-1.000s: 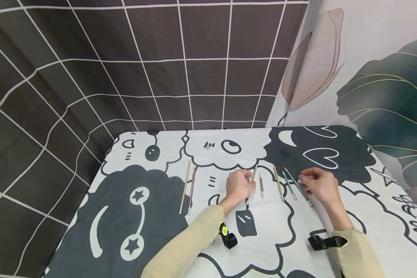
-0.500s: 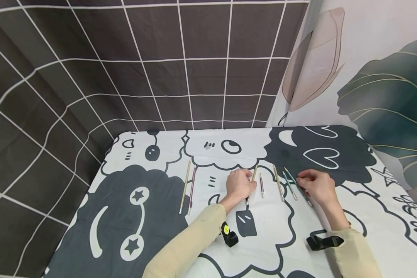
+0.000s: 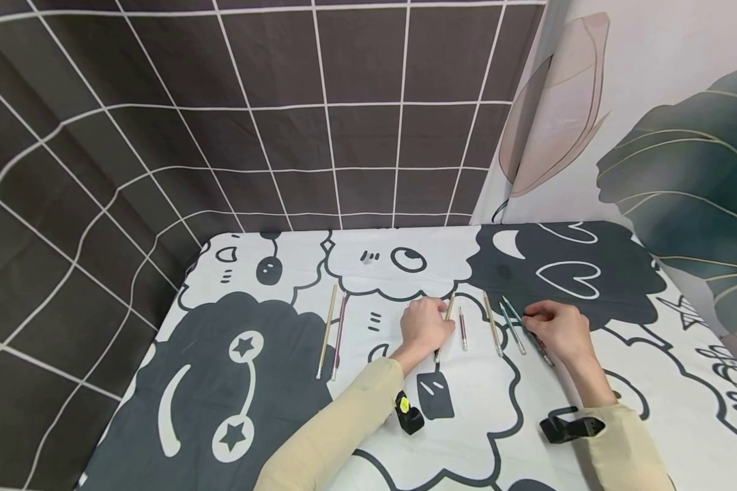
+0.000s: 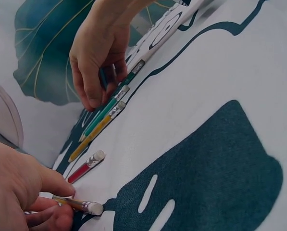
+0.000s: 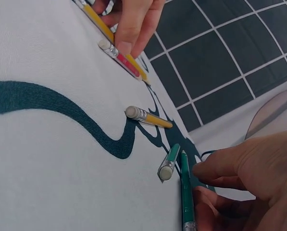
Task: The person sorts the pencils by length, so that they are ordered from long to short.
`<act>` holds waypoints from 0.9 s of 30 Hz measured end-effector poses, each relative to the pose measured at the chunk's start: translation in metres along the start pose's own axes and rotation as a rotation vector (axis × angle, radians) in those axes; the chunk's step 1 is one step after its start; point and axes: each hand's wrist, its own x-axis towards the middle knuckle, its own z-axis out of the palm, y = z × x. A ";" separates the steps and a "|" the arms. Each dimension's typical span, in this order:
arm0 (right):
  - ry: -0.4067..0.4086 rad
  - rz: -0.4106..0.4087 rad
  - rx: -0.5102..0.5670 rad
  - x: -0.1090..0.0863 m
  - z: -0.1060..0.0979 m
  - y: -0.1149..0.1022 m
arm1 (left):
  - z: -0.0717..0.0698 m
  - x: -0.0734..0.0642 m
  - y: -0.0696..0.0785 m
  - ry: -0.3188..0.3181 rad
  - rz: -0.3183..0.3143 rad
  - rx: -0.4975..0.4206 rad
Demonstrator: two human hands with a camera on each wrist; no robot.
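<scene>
My left hand point(image 3: 426, 325) pinches a yellow pencil point(image 4: 76, 203) that lies on the patterned cloth; its eraser end sticks out toward me. Just right of it lies a short red pencil point(image 3: 463, 329). At the right, my right hand point(image 3: 559, 329) is beside a dark green pencil point(image 5: 186, 192). Its fingertips are at the pencil's side, with a gap between thumb and fingers; whether they touch it I cannot tell. A lighter green pencil point(image 3: 512, 328) and another yellow pencil point(image 3: 492, 324) lie between the hands, erasers toward me.
Left of my left hand, a yellow pencil point(image 3: 327, 332) and a dark red pencil point(image 3: 339, 336) lie side by side. The black-and-white cloth point(image 3: 221, 409) covers the table. A dark gridded curtain point(image 3: 368, 136) hangs behind, and a leaf-patterned one point(image 3: 682, 157) at the right.
My right hand has shifted slightly left, closer to the dark green pencil. The left hand stays at the yellow pencil, with its forearm moved a little right. The pencils look unmoved.
</scene>
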 end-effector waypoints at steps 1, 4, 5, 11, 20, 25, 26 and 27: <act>0.006 -0.009 -0.009 0.000 0.000 0.000 | 0.000 0.000 0.000 0.002 0.006 0.012; 0.017 -0.025 -0.025 0.000 0.000 -0.002 | 0.000 0.000 0.001 0.003 0.019 0.032; 0.019 -0.029 -0.028 0.000 0.000 -0.002 | 0.001 0.000 0.001 0.003 0.024 0.035; 0.016 -0.024 -0.036 -0.001 0.001 -0.004 | 0.000 0.000 0.001 -0.009 0.037 0.036; -0.011 -0.008 -0.066 0.000 0.003 -0.004 | 0.000 0.002 0.000 -0.010 0.027 0.016; -0.031 -0.006 -0.088 0.001 0.002 -0.005 | 0.001 0.002 0.001 0.001 0.005 0.011; -0.036 -0.006 -0.092 0.001 0.002 -0.005 | 0.002 0.003 0.001 0.004 -0.003 0.014; -0.042 -0.007 -0.095 0.001 0.002 -0.005 | 0.002 0.003 0.001 0.004 -0.013 0.016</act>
